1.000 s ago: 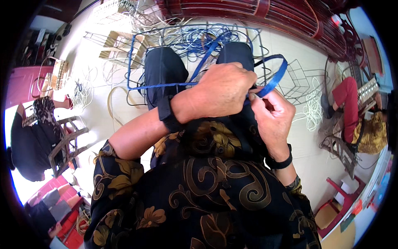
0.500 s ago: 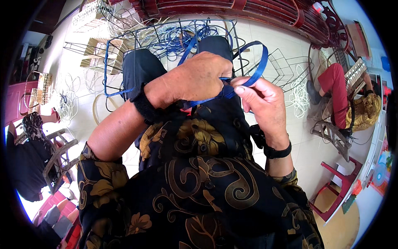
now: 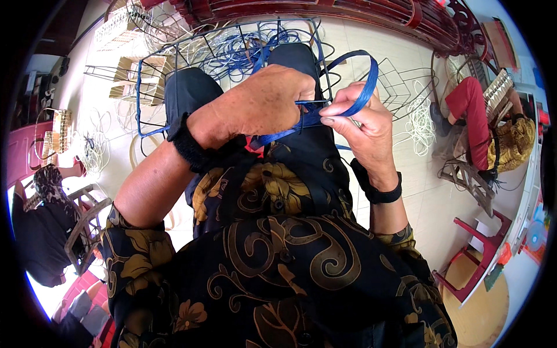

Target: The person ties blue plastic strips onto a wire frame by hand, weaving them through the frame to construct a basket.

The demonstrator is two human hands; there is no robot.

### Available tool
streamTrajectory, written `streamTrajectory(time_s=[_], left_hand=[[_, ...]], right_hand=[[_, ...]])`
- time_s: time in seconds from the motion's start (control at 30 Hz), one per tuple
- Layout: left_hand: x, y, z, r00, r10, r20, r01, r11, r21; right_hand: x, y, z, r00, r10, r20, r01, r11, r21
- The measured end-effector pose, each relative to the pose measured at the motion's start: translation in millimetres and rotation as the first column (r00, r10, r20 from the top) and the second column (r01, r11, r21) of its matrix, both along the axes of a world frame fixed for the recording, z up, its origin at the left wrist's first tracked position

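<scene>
A black wire frame (image 3: 138, 100) rests across my lap, parts of its rods wrapped in blue. My left hand (image 3: 267, 104) is closed over the frame's near right part, with blue strip at its fingers; what lies inside the fist is hidden. Just right of it, my right hand (image 3: 365, 119) pinches a flat blue strip (image 3: 371, 81) between thumb and fingers. The strip rises from there in a wide loop that curves back toward the frame's right side. More blue strip hangs below my left hand.
Beyond my knees lies a tangle of blue and pale strips (image 3: 232, 65). Partly woven baskets (image 3: 136, 81) stand at the left, another wire frame (image 3: 394, 87) at the right. People sit working on both sides. A red stool (image 3: 476, 255) stands at lower right, carved dark-red furniture (image 3: 371, 14) at the back.
Both hands and the wire frame have shifted slightly left in the picture. My right hand now sits a bit farther from my left, and the strip's loop has opened wider.
</scene>
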State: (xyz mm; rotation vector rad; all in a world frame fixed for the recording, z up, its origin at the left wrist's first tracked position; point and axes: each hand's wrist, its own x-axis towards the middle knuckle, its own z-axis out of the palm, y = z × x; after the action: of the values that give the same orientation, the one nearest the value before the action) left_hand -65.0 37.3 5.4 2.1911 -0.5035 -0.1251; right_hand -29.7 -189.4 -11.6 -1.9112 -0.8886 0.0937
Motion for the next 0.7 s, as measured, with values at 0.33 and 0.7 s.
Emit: streamTrajectory(time_s=[0.33, 0.7], left_hand=[[-0.7, -2.1, 2.5, 0.997, 0.032, -0.074, -0.026, 0.997, 0.074], [0.0, 0.3, 3.1, 0.998, 0.001, -0.070, 0.000, 1.000, 0.020]], right_hand=[[10.6, 14.0, -4.1, 0.964, 0.122, 0.237, -0.130, 0.991, 0.019], [10.4, 21.7, -10.1, 0.971, 0.034, 0.236, -0.059, 0.993, 0.098]])
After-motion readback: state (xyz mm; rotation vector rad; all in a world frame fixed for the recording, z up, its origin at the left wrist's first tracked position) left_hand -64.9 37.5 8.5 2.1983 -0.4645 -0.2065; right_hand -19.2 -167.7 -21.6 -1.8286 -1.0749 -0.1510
